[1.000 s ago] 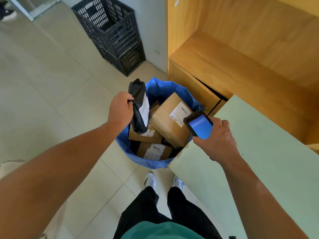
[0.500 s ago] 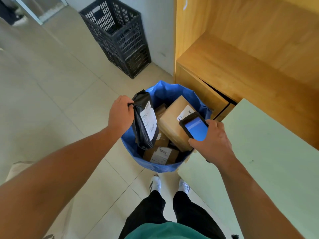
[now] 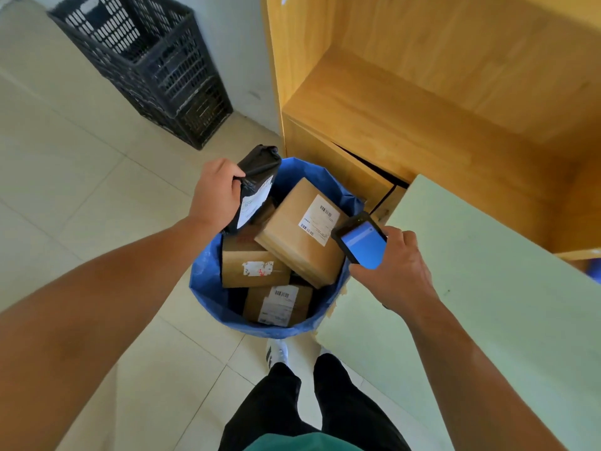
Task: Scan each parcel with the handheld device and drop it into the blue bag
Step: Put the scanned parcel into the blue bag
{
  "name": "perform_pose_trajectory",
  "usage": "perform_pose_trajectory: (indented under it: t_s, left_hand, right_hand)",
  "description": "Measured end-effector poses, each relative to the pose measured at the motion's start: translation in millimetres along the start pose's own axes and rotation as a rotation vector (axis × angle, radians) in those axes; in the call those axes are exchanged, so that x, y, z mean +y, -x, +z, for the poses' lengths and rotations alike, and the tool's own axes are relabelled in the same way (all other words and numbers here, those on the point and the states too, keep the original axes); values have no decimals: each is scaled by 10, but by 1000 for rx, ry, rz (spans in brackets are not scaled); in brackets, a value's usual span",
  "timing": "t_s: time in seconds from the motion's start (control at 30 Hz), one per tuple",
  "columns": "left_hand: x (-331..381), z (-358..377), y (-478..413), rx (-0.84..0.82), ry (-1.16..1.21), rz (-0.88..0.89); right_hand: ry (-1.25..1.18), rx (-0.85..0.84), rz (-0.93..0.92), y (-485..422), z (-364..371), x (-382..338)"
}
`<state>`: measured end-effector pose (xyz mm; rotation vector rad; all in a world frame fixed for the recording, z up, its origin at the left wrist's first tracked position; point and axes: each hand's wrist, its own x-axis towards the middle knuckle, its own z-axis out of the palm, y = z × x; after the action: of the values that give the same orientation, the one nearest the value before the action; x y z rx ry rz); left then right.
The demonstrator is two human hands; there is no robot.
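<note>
The left hand (image 3: pixel 216 193) still grips the black parcel (image 3: pixel 258 177) by its top edge, fingers curled round the crumpled plastic. Half a second ago the parcel hung upright over the blue bag (image 3: pixel 205 288). Now it leans in at the bag's 10 o'clock rim, its lower end down among the boxes and its white label turned toward the middle. The right hand (image 3: pixel 395 271) stays clenched round the handheld device (image 3: pixel 364 244), blue screen up, at the bag's 3 o'clock edge. The device no longer covers the label on the large box (image 3: pixel 292 242), which now shows whole. Black crates (image 3: pixel 146 60) stand at 11 o'clock from the bag, a wooden shelf (image 3: pixel 422 92) at 1 o'clock, and a green table (image 3: pixel 487 304) at 4 o'clock.
</note>
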<state>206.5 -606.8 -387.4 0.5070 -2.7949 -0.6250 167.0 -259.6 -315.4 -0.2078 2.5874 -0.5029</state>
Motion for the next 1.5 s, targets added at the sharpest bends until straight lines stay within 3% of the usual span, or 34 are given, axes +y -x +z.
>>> perform_pose_trajectory:
  t_s: [0.17, 0.3, 0.37, 0.6, 0.83, 1.33, 1.5]
  left_hand:
    - [-26, 304, -126, -85, 25, -18]
    - [-42, 580, -48, -516, -34, -75]
    - [-69, 666, 40, -589, -42, -81]
    - [-131, 654, 9, -412, -49, -57]
    - [-276, 785, -377, -462, -176, -3]
    - [-195, 1494, -1275, -339, -286, -56]
    - [-264, 1417, -1184, -299, -199, 13]
  right_hand:
    - [-18, 18, 51, -55, -10, 76]
    - [-15, 28, 64, -82, 20, 90]
    - [-15, 24, 64, -76, 43, 91]
    - [-26, 16, 69, -62, 95, 92]
    - [-18, -4, 62, -71, 151, 91]
    - [-34, 60, 118, -356, 449, 432]
    - [-29, 25, 124, -303, 518, 485]
